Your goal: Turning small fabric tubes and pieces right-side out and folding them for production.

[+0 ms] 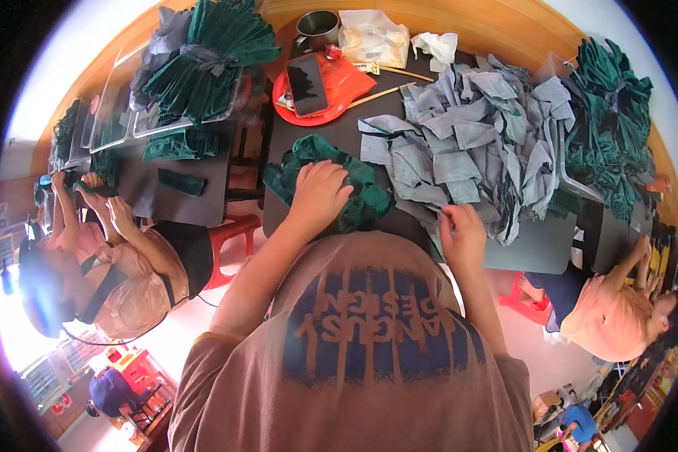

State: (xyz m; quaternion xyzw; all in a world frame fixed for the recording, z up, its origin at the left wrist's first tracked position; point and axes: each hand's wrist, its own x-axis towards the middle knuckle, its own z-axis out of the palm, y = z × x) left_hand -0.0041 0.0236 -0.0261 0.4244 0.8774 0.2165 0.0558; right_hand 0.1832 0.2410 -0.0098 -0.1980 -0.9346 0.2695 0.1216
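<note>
The left hand (321,194) is laid palm down over the bunched green velvet (365,190) at the near edge of the counter (531,250), its fingers bent; whether any cloth is gripped beneath them cannot be told. The right hand (463,230) is held half curled at the near edge of the grey cloth pieces (463,135), which are heaped loosely to the right of the velvet; whether a piece is pinched cannot be told.

Beyond the velvet, a dark phone (306,85) is supported on a red plate (342,75). Farther back, a dark mug (317,32) is placed left of a tissue pack (374,36). At far left and far right, tied green bundles (217,60) are stacked. Two seated co-workers (132,294) are seen, one on either side.
</note>
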